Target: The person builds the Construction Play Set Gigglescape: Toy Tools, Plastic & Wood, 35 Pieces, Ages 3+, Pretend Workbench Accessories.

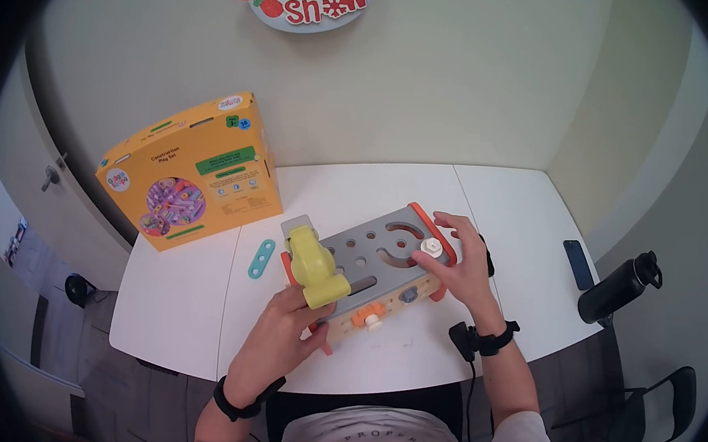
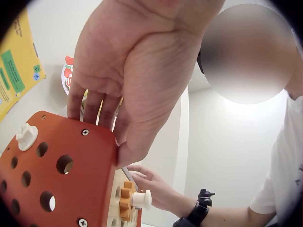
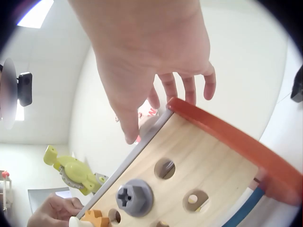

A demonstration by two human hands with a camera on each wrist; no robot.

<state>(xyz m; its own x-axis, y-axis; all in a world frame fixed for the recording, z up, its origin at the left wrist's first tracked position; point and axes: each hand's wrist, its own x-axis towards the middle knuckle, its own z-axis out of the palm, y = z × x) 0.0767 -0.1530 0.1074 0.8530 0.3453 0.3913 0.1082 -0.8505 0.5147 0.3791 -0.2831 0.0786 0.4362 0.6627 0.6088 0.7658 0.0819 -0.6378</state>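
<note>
A toy workbench (image 1: 351,262) with a grey perforated top and orange-red end panels sits tilted on the table. My left hand (image 1: 283,332) grips its near-left corner, beside a yellow-green toy tool (image 1: 313,268) on the top. In the left wrist view the left hand (image 2: 137,71) has its fingers over the red panel (image 2: 71,161). My right hand (image 1: 462,271) is spread at the right end, thumb near a white bolt (image 1: 431,247). In the right wrist view, fingers of the right hand (image 3: 151,61) hang loosely by the red edge. A grey bolt (image 3: 135,197) and orange gear (image 1: 369,314) are on the wooden front.
A yellow box (image 1: 195,179) stands at the back left, with a teal perforated strip (image 1: 261,259) lying near it. On the right are a phone (image 1: 577,265) and a black bottle (image 1: 619,290). A black device with a cable (image 1: 462,341) hangs at the right wrist.
</note>
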